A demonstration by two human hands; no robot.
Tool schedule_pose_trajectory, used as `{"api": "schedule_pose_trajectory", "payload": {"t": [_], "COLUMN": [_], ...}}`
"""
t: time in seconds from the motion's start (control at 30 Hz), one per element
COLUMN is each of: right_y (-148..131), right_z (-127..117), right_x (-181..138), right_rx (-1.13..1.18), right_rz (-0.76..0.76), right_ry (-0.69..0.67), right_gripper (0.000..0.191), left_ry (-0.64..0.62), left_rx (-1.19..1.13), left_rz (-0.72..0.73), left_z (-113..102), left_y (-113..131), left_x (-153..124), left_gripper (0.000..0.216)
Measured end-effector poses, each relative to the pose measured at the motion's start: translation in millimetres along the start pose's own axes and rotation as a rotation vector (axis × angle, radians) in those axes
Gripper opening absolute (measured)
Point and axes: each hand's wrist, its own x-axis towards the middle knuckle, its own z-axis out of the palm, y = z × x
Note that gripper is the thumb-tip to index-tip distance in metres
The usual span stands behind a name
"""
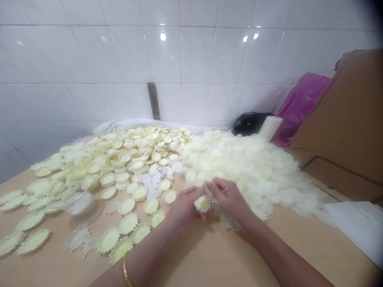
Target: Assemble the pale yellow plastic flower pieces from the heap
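Forearms [149, 248], tabletop [215, 255] between, grip [186, 203] on jagged disc [202, 204]

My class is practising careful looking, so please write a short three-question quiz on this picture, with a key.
1. True or false: a gold bangle is worn on the left arm.
2. Which thing is in the left hand?
A. a black bag
B. a toothed disc
C. a white roll
3. Fill the gap: the purple bag is partly hidden behind a brown ____.

Key: 1. True. 2. B. 3. Box.
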Motion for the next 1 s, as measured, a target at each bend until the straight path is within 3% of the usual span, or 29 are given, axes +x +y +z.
{"api": "schedule_pose_trajectory", "payload": {"t": [0.27, 0.37, 0.47, 0.57, 0.7, 0.87, 1.0], "right_y": [0, 2, 5, 6, 4, -1, -3], "right_z": [-4, -9, -12, -12, -10, -8, -9], "right_x": [1, 3, 3, 4, 4, 3, 2], "right_rx": [0.077, 0.023, -0.14, -0.244, -0.236, -0.121, 0.026], "right_rz": [0.048, 0.03, -0.027, -0.096, -0.112, -0.057, 0.013], "right_ry": [-0.041, 0.086, 0.275, 0.336, 0.234, -0.02, -0.019], "right_gripper": [0.045, 0.041, 0.023, 0.018, 0.03, 0.03, 0.028], "left_ry": [0.062, 0.109, 0.125, 0.106, 0.102, 0.058, 0.081], "left_rx": [0.028, -0.003, -0.019, 0.018, 0.113, 0.233, 0.236], "left_rz": [0.034, 0.038, 0.044, 0.067, 0.162, 0.265, 0.24], "left_z": [-5, -5, -3, -1, 1, 6, 7], "left_y": [-5, -3, 0, 2, 3, 7, 7], "left_x": [5, 7, 6, 3, -1, -5, -5], "left_gripper": [0.028, 0.025, 0.022, 0.023, 0.02, 0.019, 0.02]}}
